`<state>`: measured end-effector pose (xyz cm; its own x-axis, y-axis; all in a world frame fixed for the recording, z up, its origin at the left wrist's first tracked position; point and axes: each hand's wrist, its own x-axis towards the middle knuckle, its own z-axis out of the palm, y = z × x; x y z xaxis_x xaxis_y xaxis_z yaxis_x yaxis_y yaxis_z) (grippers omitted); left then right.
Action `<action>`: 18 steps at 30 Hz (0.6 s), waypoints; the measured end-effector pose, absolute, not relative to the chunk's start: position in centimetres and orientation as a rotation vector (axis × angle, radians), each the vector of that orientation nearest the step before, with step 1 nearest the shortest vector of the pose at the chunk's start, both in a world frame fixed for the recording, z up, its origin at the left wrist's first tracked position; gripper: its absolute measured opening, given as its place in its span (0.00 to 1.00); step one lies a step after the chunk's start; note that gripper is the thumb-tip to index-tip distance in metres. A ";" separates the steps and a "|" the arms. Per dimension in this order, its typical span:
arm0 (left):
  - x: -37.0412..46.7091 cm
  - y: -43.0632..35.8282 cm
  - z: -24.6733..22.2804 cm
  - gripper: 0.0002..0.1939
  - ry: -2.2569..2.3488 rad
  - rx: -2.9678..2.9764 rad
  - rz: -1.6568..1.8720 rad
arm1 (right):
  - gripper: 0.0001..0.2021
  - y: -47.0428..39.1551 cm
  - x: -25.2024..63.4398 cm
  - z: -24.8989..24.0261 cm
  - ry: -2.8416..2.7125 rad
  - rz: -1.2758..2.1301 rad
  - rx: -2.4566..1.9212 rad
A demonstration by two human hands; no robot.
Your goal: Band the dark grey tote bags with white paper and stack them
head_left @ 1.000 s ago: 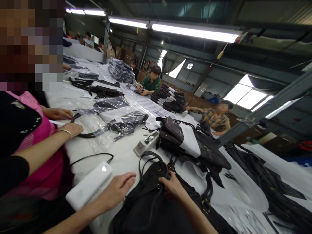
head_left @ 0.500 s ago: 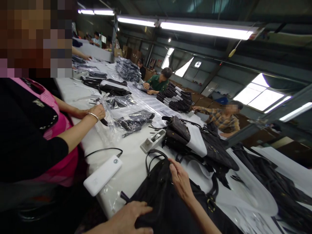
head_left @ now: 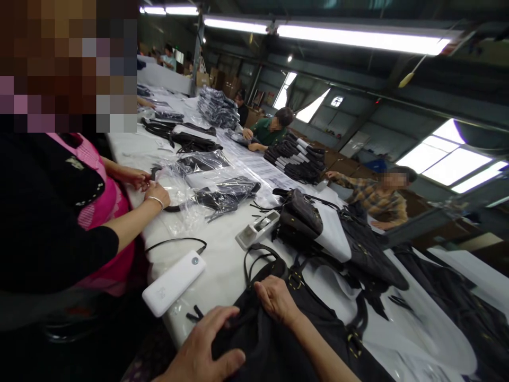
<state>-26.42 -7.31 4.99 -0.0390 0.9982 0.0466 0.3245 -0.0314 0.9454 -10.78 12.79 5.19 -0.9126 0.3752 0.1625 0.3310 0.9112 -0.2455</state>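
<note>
A black handbag with gold-coloured rings lies on the white-covered table in front of me, its thin strap loop at the far end. My right hand has its fingers curled into the bag's upper part, gripping the dark material. Against the bag's left side rests my left hand, thumb and fingers apart. Just beyond the strap sits a grey tape dispenser. To the left of the bag is a white power bank with a black cable plugged in.
Several black bags with white paper lie stacked at the right. Across the table are bags in clear plastic and a pile of wrapped bags. A co-worker in a pink apron stands close on my left; others work farther off.
My right hand has come nearer and its fingers have closed on the bag. My left hand's thumb has spread from its fingers. The view has shifted slightly; the co-worker's hands have drawn closer together.
</note>
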 end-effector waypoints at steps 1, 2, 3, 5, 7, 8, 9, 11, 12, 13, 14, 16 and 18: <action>-26.2 -6.7 5.3 0.40 1.459 1.469 1.055 | 0.28 12.9 -10.9 5.1 -2.868 0.332 -0.552; -25.9 -6.2 5.6 0.43 1.434 1.494 0.969 | 0.29 12.9 -11.1 5.0 -2.872 0.345 -0.566; -25.7 -5.8 5.9 0.45 1.403 1.521 0.857 | 0.29 12.9 -11.3 4.8 -2.882 0.354 -0.579; -25.5 -5.4 6.6 0.41 1.387 1.517 0.651 | 0.30 12.7 -11.8 4.3 -2.897 0.372 -0.608; -25.5 -5.5 7.3 0.31 1.422 1.472 0.551 | 0.30 12.5 -12.2 3.9 -2.876 0.414 -0.649; -25.6 -5.7 7.7 0.27 1.435 1.458 0.548 | 0.29 12.4 -12.3 3.9 -2.843 0.449 -0.669; -25.8 -5.8 7.9 0.25 1.428 1.454 0.571 | 0.29 12.4 -12.2 4.0 -2.798 0.492 -0.686; -26.3 -5.8 8.1 0.26 1.364 1.438 0.686 | 0.28 12.6 -11.9 4.6 -2.685 0.572 -0.698; -26.6 -5.6 7.9 0.27 1.319 1.396 0.771 | 0.27 12.8 -11.5 5.0 -2.629 0.597 -0.688; -26.9 -5.0 7.4 0.29 1.271 1.306 0.868 | 0.26 13.1 -11.1 5.4 -2.577 0.607 -0.669; -27.1 -4.3 6.8 0.30 1.223 1.168 0.957 | 0.26 13.3 -10.6 5.8 -2.539 0.600 -0.645; -27.2 -2.2 5.0 0.32 1.151 0.857 1.087 | 0.23 13.6 -9.7 6.4 -2.522 0.536 -0.593; -27.0 -0.1 3.2 0.29 1.086 0.685 1.103 | 0.22 13.7 -9.0 6.4 -2.567 0.409 -0.563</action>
